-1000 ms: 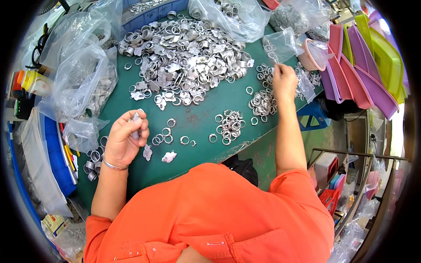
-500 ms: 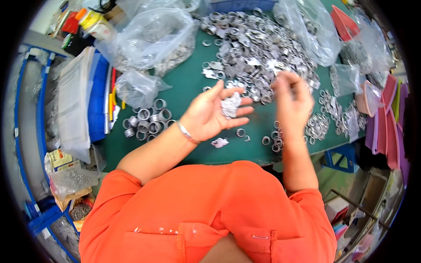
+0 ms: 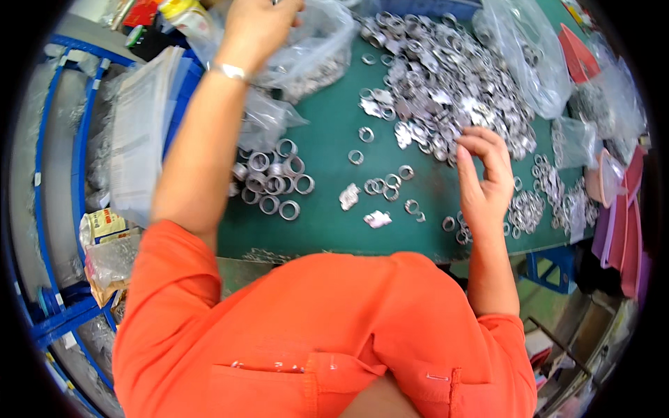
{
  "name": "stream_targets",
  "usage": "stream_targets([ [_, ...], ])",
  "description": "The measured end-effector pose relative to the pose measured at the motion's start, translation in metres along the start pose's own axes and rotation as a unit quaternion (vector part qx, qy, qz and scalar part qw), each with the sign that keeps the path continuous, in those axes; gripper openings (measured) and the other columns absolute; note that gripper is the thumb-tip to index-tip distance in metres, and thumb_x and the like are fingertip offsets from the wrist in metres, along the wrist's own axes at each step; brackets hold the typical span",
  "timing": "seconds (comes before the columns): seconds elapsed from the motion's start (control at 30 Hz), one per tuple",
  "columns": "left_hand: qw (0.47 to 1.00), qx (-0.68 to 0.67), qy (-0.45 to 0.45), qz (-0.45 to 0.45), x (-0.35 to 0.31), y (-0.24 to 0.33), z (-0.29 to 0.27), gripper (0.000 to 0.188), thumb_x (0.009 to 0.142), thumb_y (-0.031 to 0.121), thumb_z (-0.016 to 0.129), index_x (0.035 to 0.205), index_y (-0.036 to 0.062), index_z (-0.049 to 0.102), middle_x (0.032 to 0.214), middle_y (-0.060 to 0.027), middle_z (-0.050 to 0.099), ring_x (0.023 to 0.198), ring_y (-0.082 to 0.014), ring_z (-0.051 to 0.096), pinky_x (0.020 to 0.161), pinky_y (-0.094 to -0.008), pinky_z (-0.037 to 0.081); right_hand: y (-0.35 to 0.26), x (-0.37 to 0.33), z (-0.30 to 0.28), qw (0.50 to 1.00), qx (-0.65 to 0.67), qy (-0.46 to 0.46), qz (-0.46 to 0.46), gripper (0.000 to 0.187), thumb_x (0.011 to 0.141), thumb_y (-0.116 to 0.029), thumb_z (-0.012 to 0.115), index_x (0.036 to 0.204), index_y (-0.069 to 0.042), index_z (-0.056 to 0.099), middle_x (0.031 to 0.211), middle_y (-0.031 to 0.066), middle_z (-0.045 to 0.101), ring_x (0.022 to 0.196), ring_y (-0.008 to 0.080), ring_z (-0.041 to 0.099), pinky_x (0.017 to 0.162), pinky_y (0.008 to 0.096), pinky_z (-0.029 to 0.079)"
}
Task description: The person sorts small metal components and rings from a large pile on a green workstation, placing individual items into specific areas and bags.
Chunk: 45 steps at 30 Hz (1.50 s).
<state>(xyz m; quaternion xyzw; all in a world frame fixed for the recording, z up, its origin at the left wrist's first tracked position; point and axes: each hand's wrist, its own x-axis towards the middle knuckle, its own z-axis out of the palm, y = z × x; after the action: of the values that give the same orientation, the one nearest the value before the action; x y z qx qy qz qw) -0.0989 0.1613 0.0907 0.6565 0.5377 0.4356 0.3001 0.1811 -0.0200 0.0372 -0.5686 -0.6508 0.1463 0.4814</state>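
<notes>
My left hand reaches far forward at the upper left, over a clear plastic bag of small metal parts. Its fingers are curled, and a small dark bit shows at them near the picture's edge; what they hold is not clear. My right hand is at the near edge of a large heap of silver metal rings and flat pieces. Its thumb and forefinger tips come together in a pinch, with anything between them too small to make out. Between the hands lie a flat silver piece, another and several loose rings.
Wider rings are grouped at the left of the green table. Smaller rings lie right of my right hand. Papers in a blue tray stand at the left. Plastic bags and a red scoop-like container border the far right.
My left hand, which was palm up with a cluster of silver pieces on it, has swung forward and left over the bag. My right hand has lowered slightly beside the heap. The view has shifted.
</notes>
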Motion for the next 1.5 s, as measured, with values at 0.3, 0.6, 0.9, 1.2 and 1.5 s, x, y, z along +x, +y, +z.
stream_targets([
  [0.3, 0.906, 0.364, -0.082, 0.2, 0.019, -0.017, 0.008, 0.037, 0.084, 0.029, 0.065, 0.105, -0.0009, 0.064, 0.092, -0.0164, 0.067, 0.087, -0.0273, 0.065, 0.079, -0.0353, 0.05, 0.019, 0.005, 0.024, 0.987, -0.114, -0.105, -0.041, 0.008, 0.078, -0.004, 0.065, 0.085, -0.003, 0.063, 0.081, 0.01, 0.06, 0.077, 0.0302, 0.06, 0.066, 0.0378, 0.049],
  [0.6, 0.95, 0.187, -0.21, 0.137, -0.125, -0.005, 0.078, 0.01, 0.076, 0.002, 0.066, 0.084, 0.0015, 0.061, 0.082, -0.0149, 0.057, 0.08, -0.0349, 0.058, 0.071, -0.0403, 0.048, 0.042, 0.023, 0.061, 0.957, -0.189, -0.141, -0.171, 0.006, 0.076, -0.005, 0.061, 0.082, -0.005, 0.062, 0.082, 0.0116, 0.056, 0.079, 0.0305, 0.058, 0.068, 0.0408, 0.049],
  [0.9, 0.949, 0.177, -0.235, 0.11, -0.167, -0.021, 0.081, 0.019, 0.072, 0.001, 0.071, 0.088, 0.0013, 0.059, 0.088, -0.0135, 0.055, 0.08, -0.033, 0.058, 0.07, -0.0391, 0.049, 0.015, -0.008, 0.024, 0.966, -0.03, -0.258, 0.003, 0.015, 0.079, -0.003, 0.063, 0.093, 0.0, 0.065, 0.084, 0.0143, 0.06, 0.081, 0.0337, 0.06, 0.073, 0.0389, 0.05],
  [1.2, 0.952, 0.139, -0.247, 0.117, -0.171, -0.024, 0.072, 0.021, 0.07, 0.0, 0.071, 0.087, 0.0007, 0.06, 0.085, -0.0126, 0.054, 0.081, -0.0308, 0.058, 0.069, -0.0372, 0.049, 0.014, -0.022, 0.024, 0.971, -0.086, -0.218, -0.043, 0.019, 0.074, 0.0, 0.062, 0.093, -0.003, 0.064, 0.087, 0.0118, 0.059, 0.078, 0.0317, 0.061, 0.069, 0.0386, 0.051],
  [1.5, 0.923, 0.149, -0.286, 0.212, -0.176, -0.016, 0.077, 0.019, 0.071, -0.003, 0.067, 0.089, 0.0021, 0.062, 0.087, -0.0114, 0.057, 0.075, -0.0294, 0.059, 0.066, -0.0342, 0.05, 0.002, -0.041, 0.026, 0.963, -0.053, -0.264, -0.032, 0.011, 0.077, -0.001, 0.063, 0.086, 0.001, 0.058, 0.095, 0.0131, 0.055, 0.086, 0.0315, 0.058, 0.071, 0.0375, 0.05],
])
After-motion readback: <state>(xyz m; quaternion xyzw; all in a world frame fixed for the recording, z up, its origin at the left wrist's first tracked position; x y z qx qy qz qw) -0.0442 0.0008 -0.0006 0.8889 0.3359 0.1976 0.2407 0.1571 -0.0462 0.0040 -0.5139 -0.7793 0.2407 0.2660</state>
